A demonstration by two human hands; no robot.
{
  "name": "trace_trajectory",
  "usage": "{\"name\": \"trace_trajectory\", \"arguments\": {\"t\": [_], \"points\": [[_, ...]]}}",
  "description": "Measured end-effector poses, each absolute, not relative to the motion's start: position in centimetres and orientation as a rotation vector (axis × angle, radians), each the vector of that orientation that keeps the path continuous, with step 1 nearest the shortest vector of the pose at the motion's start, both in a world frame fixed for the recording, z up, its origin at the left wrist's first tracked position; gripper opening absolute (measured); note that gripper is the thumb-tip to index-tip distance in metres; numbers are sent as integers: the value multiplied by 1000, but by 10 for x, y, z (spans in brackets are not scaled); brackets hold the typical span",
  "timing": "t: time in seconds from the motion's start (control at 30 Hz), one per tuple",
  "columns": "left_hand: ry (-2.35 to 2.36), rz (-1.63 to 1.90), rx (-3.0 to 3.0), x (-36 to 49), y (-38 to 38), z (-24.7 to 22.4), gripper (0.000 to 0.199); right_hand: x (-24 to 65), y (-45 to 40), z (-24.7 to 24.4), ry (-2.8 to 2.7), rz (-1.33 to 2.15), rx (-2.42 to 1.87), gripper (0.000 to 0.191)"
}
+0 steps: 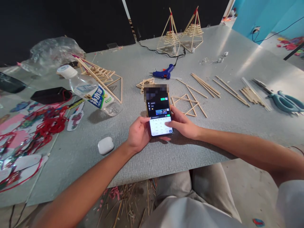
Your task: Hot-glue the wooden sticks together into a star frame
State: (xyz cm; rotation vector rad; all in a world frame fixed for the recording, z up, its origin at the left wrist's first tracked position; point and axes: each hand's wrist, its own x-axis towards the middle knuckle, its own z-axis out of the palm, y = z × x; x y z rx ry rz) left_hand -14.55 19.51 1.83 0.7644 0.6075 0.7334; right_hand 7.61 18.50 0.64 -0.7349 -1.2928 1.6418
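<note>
A smartphone [160, 110] with a lit chat screen and keyboard is held upright over the table between both hands. My left hand [139, 134] grips its lower left side, thumb at the screen's edge. My right hand [184, 123] supports the right side, with its thumb over the keyboard. Just behind the phone lie a small stack of joined sticks [144, 85] and, to the right, a flat star-like frame of sticks [186, 105]. A white earbud case [105, 145] rests left of my left hand.
A plastic bottle [95, 95] leans near a stick pyramid [102, 76]. Behind stand two more stick pyramids [169, 39]. A blue glue gun [163, 72], loose sticks [206, 85] and scissors [282, 99] lie further right. Red cords [51, 128] cover the left side.
</note>
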Motion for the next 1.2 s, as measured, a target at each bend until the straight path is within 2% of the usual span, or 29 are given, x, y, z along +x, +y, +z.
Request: {"name": "trace_trajectory", "arguments": {"t": [0.4, 0.7, 0.93, 1.2], "points": [[616, 749, 742, -146, 195, 20, 58, 77, 185, 7, -1281, 1630, -759, 53], [599, 726, 712, -150, 197, 22, 57, 77, 186, 6, -1234, 1681, -778, 66], [556, 729, 723, -152, 197, 22, 51, 77, 185, 8, -1233, 1678, -773, 59], [566, 725, 726, -153, 198, 18, 55, 78, 185, 8, -1259, 1661, -782, 59]]}}
